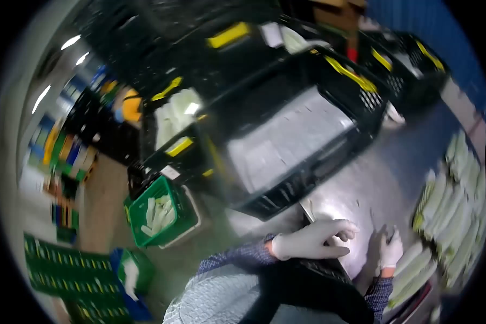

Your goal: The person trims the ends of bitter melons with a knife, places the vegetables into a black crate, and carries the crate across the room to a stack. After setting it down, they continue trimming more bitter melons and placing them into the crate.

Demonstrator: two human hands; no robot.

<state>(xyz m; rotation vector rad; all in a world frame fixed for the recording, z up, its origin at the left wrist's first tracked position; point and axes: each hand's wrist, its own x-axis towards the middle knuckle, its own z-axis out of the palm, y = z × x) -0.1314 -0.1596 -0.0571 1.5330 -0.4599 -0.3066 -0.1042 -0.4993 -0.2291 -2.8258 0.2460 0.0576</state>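
My left hand (310,240), in a white glove, is over the near edge of the metal table (370,183). Its thumb and fingers are apart with nothing seen between them. My right hand (390,252), also gloved, is to its right with the fingers slightly spread; I see nothing held in it. Close beside the right hand lie long pale-green vegetables (416,272). A bigger pile of the same vegetables (453,216) covers the table's right side. In front of both hands stands a black crate (286,194) with yellow handles and a white liner (291,140) on its bottom.
A green basket (181,218) with pale vegetables stands to the left. Behind it is another black crate (170,151) holding pale vegetables. More black crates (410,67) stand at the back right. Green crates (73,264) are stacked at lower left.
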